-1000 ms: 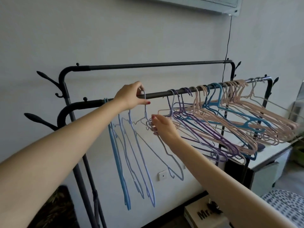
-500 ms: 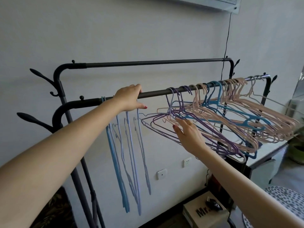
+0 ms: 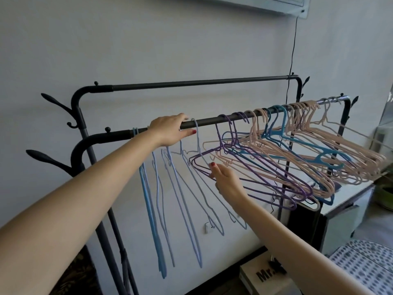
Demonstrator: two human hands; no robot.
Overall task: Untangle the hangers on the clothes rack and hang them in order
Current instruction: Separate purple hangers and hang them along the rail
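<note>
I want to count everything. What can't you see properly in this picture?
Head view:
- Box lettering: only "Mr." shows, the right arm hides the rest.
- Left hand fingertips: behind the rail.
- Pink hangers: too bunched to count.
- Rack feet: cut off by the bottom edge.

"Mr." in black letters on the cardboard box, remainder hidden.

Sorted hangers: pale blue, hanging straight on your rack's front rail.
Tangled hangers: purple, teal, beige — splayed sideways, interlocked.
</note>
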